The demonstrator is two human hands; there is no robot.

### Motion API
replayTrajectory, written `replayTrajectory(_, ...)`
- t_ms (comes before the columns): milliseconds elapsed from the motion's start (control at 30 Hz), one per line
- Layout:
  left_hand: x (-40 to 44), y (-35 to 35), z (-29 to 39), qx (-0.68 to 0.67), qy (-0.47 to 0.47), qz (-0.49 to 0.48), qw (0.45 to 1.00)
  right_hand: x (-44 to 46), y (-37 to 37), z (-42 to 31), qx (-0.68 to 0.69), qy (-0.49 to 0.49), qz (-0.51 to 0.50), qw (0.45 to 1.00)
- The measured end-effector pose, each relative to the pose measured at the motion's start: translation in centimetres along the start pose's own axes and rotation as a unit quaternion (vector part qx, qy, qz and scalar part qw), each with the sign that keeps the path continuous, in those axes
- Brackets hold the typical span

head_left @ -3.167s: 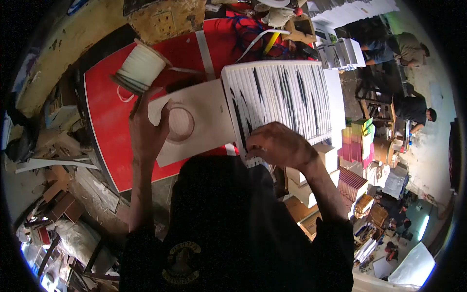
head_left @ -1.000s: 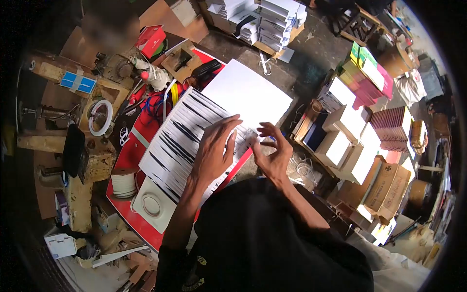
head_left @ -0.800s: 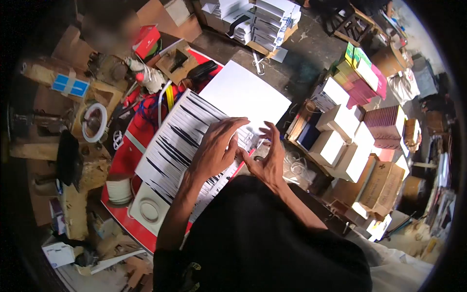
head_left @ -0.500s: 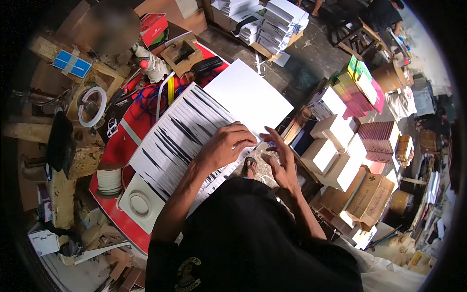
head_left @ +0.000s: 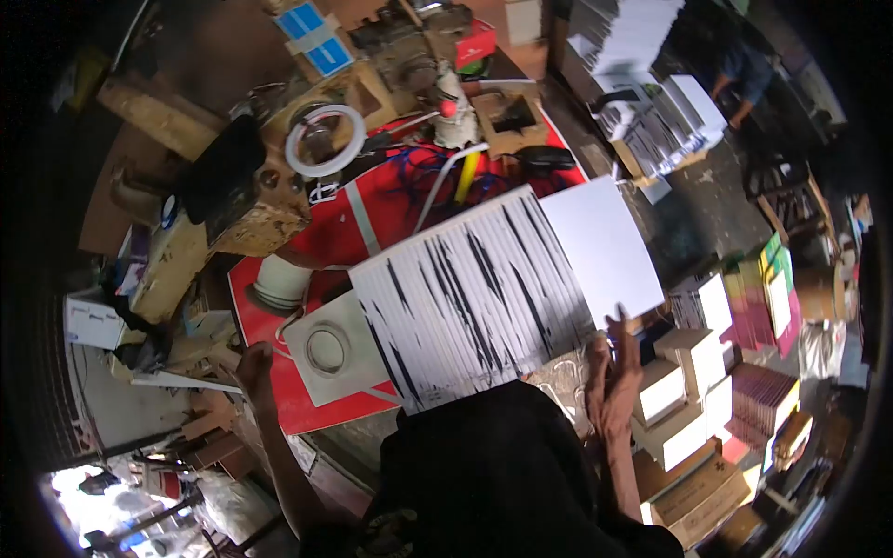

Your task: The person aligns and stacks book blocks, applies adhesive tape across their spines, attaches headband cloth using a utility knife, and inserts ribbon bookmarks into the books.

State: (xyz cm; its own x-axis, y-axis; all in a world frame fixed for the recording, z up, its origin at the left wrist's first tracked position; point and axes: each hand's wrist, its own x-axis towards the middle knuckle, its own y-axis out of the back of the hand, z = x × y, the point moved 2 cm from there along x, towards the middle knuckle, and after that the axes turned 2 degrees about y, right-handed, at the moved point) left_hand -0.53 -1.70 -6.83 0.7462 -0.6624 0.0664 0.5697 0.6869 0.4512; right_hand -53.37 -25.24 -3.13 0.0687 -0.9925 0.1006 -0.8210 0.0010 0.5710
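A tight row of thin white pieces with dark streaks between them [head_left: 456, 298] lies across the red table [head_left: 326, 228]. Under its right end sticks out a plain white board [head_left: 609, 246]. My right hand [head_left: 614, 381] is at the near right corner of the row, fingers spread, its fingertips close to the board's edge. My left hand [head_left: 253, 370] is at the table's left edge, fingers curled in, with a narrow white strip [head_left: 282, 352] at the fingertips. Between that hand and the row, a ring-shaped roll [head_left: 326, 349] rests on a pale board [head_left: 361, 327].
A spool of white tape [head_left: 279, 284] stands at the table's left. Behind are a white ring roll [head_left: 326, 139], a wooden block with a square hole [head_left: 512, 116] and tangled blue cord [head_left: 419, 172]. Stacked white boxes [head_left: 684, 395] stand to the right. Another person [head_left: 744, 79] is far back.
My left hand has moved from the row's near right corner to the table's left edge. My right hand remains near that corner. The view has turned and shifted left.
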Motion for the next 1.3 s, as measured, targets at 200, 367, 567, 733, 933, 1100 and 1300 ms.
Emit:
replayTrajectory(200,-0.3,-1.8,-5.7,0.247,-0.004,0.144,0.958,13.0,-3.6,-6.0,-0.035,0.295,-0.1,0.95)
replayTrajectory(367,0.8,-7.7,2.7,0.331,-0.007,0.164,0.929,27.2,-14.8,-4.4,-0.02,0.262,-0.327,0.908)
replayTrajectory(567,1.4,-9.8,7.7,0.244,-0.063,0.144,0.957,31.4,-22.6,-1.0,-0.081,0.166,-0.51,0.84)
replayTrajectory(733,1.1,-9.6,9.8,0.216,-0.136,0.117,0.96,34.2,-25.1,6.2,-0.157,0.446,-0.46,0.751)
replayTrajectory(933,-0.8,-12.5,13.9,0.123,-0.106,0.062,0.985,29.0,-13.4,-7.6,0.128,0.16,-0.445,0.872)
replayTrajectory(1100,-1.8,-18.3,22.3,0.044,-0.226,-0.09,0.969,18.8,-7.0,-13.9,0.264,0.243,-0.452,0.816)
replayTrajectory(1300,-2.3,-23.5,22.4,-0.063,-0.214,-0.418,0.881,10.3,-3.1,-13.5,0.077,0.248,-0.411,0.874)
